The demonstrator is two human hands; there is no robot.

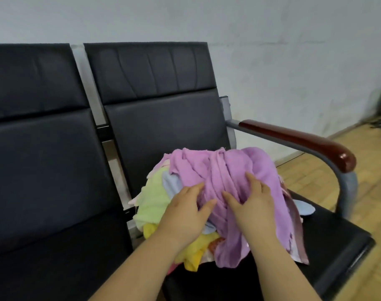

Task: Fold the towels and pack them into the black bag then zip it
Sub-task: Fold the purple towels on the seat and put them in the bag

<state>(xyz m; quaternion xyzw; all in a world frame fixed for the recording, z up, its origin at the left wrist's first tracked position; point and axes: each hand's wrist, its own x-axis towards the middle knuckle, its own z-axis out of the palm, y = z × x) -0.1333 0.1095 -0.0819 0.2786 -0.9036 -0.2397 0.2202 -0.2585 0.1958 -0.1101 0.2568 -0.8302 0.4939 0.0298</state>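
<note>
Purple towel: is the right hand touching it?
Touching. The head view shows the right hand lying on the purple towel, fingers pressed into its folds; the left hand touches it too.
</note>
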